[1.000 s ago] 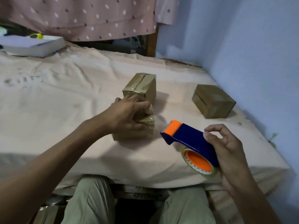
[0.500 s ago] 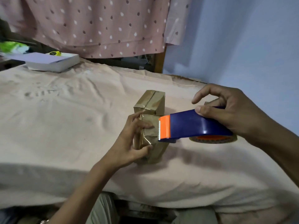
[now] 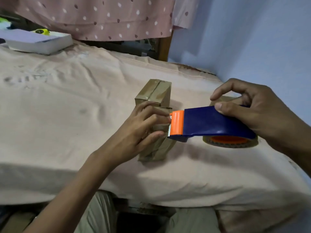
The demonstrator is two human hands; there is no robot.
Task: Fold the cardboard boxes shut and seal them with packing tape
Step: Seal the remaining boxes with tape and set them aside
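On cloth-covered table (image 3: 50,115), near box (image 3: 154,148) sat under left hand (image 3: 134,132), fingers pinching tape end at dispenser (image 3: 210,123); right hand (image 3: 252,111) gripped it. Best: pull tape taut, centre on seam, press w/ thumb.

light: dim, soft, bluish | shadows: diffuse, under hands | blur: slight motion softness | edges: wide-angle bending
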